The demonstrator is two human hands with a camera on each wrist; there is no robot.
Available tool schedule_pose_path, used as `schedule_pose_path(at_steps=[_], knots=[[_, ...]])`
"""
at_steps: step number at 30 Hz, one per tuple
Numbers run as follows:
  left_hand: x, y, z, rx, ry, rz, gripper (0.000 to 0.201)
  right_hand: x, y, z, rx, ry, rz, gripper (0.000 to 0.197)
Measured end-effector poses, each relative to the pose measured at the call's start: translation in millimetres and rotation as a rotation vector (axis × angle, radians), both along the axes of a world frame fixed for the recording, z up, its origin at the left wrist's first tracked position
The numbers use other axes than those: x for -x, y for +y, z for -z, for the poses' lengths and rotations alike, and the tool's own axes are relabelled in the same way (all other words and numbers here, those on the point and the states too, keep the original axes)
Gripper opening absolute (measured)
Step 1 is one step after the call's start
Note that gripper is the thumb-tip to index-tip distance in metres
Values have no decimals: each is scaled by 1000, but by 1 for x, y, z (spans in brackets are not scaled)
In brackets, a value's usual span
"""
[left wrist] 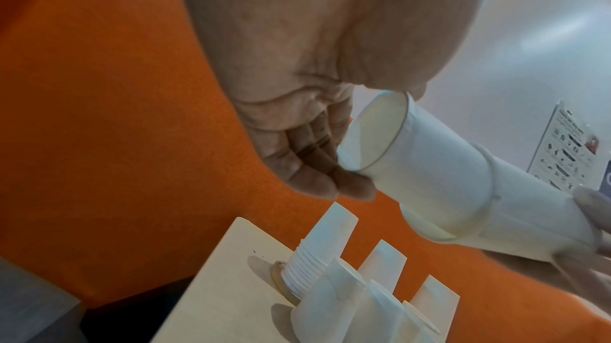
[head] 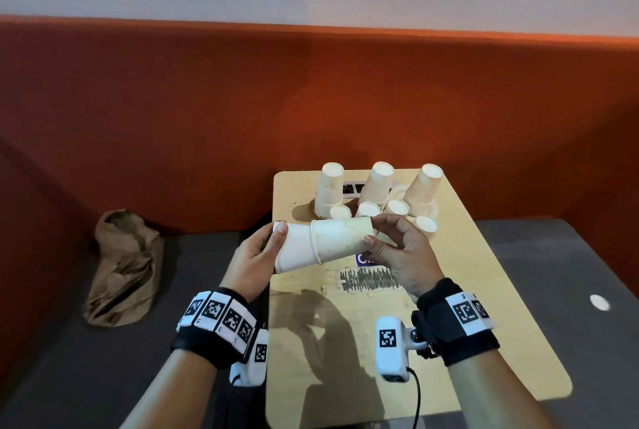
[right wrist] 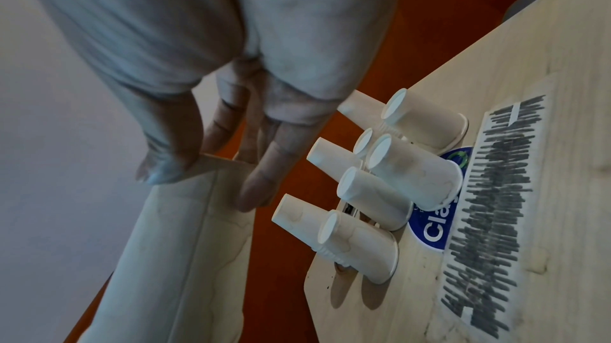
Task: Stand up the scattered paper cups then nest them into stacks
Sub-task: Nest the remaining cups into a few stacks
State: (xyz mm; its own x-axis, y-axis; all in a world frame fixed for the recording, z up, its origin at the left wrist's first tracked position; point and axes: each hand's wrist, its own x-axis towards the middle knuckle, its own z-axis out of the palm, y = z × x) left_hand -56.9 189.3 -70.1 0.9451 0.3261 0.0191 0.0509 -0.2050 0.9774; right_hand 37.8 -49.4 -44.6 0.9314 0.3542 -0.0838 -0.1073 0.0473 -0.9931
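Two white paper cups are held sideways in the air above the light wooden table [head: 466,325]. The inner cup [head: 294,248] is partly pushed into the mouth of the outer cup [head: 342,238]. My left hand [head: 276,238] grips the inner cup's free end [left wrist: 373,134], thumb on top. My right hand [head: 373,231] pinches the outer cup's base [right wrist: 185,244] between thumb and fingers. At the back of the table stand three upside-down stacks [head: 330,190] [head: 377,186] [head: 423,190]. Several single upside-down cups [head: 397,207] stand just in front of them.
A crumpled brown paper bag [head: 124,266] lies on the grey seat to the left. An orange padded backrest [head: 311,100] rises behind the table. A blue sticker [head: 363,259] and a scribbled-over label [head: 370,280] lie flat on the tabletop under my hands.
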Motion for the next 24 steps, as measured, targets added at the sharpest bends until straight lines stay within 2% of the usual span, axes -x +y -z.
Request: schedule_pose_path(at_steps=[4, 10, 16, 24], knots=[[-3, -10, -5, 16, -2, 18, 42, 1, 1, -1, -20, -12, -10, 28], [-11, -18, -6, 37, -18, 57, 43, 1, 0, -1, -22, -8, -17, 28], [-18, -21, -1, -23, -4, 51, 70, 3, 3, -2, -70, 9, -24, 26], [-20, -33, -1, -47, 20, 39, 80, 12, 7, 8, -108, 47, -16, 21]])
